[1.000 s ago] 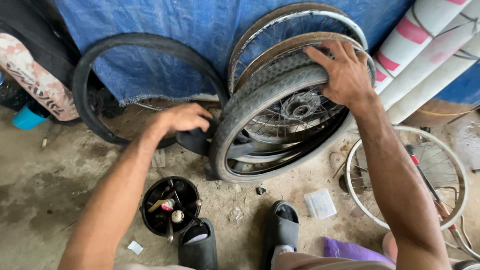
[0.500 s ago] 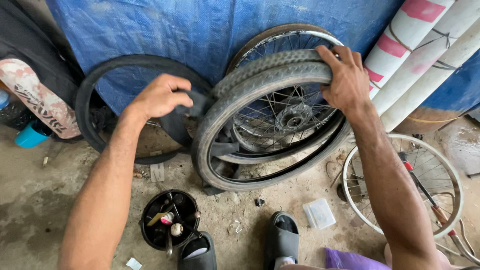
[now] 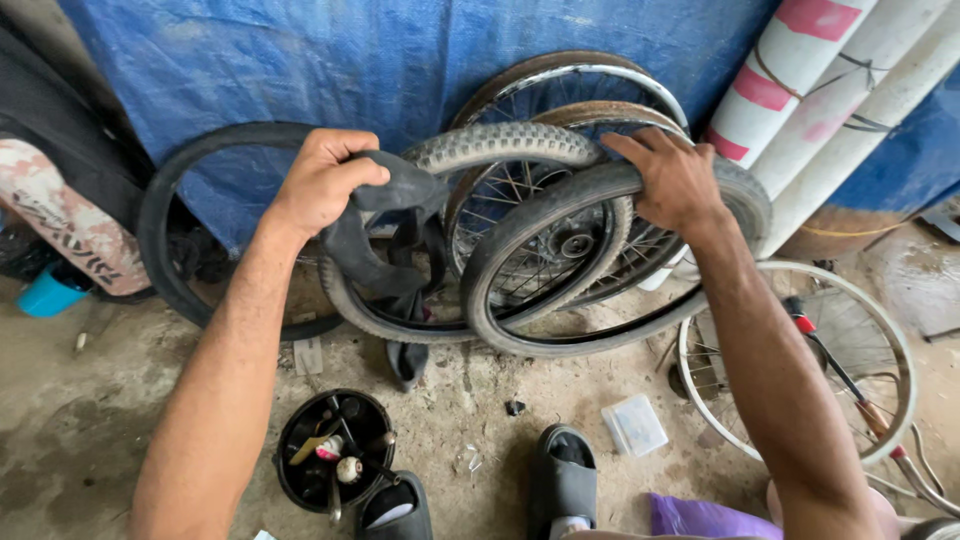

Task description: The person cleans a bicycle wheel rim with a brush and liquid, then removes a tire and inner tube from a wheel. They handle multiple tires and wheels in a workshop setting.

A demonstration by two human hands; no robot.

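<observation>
My left hand point(image 3: 322, 180) grips a limp black inner tube point(image 3: 385, 235), lifted up in front of the wheel; its loose end hangs down to the ground. My right hand point(image 3: 672, 178) clasps the top of a black tyre point(image 3: 540, 330) that stands half off a spoked bicycle wheel point(image 3: 560, 240). The tyre leans out toward me while a knobbly second tyre point(image 3: 500, 145) sits behind it. More rims point(image 3: 570, 75) lean on the blue tarpaulin point(image 3: 300, 60) behind.
A loose black tyre point(image 3: 165, 215) leans at the left. A round black tub of small tools point(image 3: 333, 460) stands on the concrete near my sandalled feet point(image 3: 563, 480). A bare rim point(image 3: 880, 340) lies at right, white-and-pink pipes point(image 3: 810, 80) lean beyond.
My left hand has pulled the inner tube up and out of the wheel. The tyre under my right hand has swung to the right and come further off the rim.
</observation>
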